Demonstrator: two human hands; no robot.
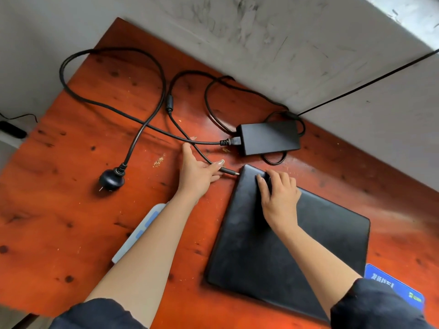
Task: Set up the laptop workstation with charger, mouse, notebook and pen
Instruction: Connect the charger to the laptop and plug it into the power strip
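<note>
— Wood first: the table (71, 210) is a reddish-orange plank top, glossy, dotted with dark knots and a few pale crumbs, pushed against a scuffed grey wall (261, 43).

— And the biggest thing on it?

— Laptop (297, 245), closed, a flat black slab with rounded corners and a matte, slightly smudged lid, lying at an angle on the right half. The right hand (279, 198) rests palm down on the lid near its far-left corner, fingers spread a little and curled over the edge, pressing rather than gripping.

— The charger?

— Its black brick (269, 137), a smooth rectangular box, sits just beyond the laptop's far corner, apart from it. A thick rubbery mains cord (114, 108) runs from it in a wide loop across the left of the table to a round black plug (111, 179) with metal prongs. A thinner cable (180, 129), carrying a small cylindrical bead, loops from the brick's far side toward the hands.

— And the left hand?

— The left hand (197, 173) pinches that thin cable's end, thumb and fingers closed on the connector (230, 172), whose metal tip points at the laptop's left edge, just short of it.

— Anything smaller?

— A pale, blue-marked flat item (142, 229) lies partly hidden under the left forearm; a blue pad corner (392, 284) peeks from beneath the laptop at lower right.
</note>
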